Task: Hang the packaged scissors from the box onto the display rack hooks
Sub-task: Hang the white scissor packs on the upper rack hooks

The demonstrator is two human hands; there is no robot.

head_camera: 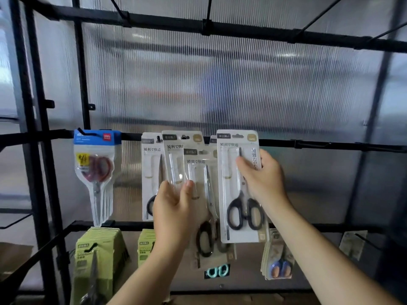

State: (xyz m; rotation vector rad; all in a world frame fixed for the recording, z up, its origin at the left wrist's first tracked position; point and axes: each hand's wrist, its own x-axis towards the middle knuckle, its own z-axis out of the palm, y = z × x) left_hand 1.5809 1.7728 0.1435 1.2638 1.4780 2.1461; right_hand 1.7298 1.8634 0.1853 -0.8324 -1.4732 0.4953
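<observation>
White card packs of black-handled scissors fill both my hands. My right hand [262, 179] pinches one pack [231, 172], thumb on its front, with its top hole level with the middle rail [330, 146]. My left hand [174, 208] grips two more packs [176, 157], fanned just beside it. I judge I'm mid-hanging: next, that hole must meet a hook I can't see behind the card. No box is in view. One white pack [149, 172] and a blue-topped pack [97, 164] already hang.

On my screen I see a bare left hand [174, 208] and a bare right hand [264, 177], nails short; the left forearm [149, 271] and right forearm [319, 249] are bare to the frame's edge
</observation>
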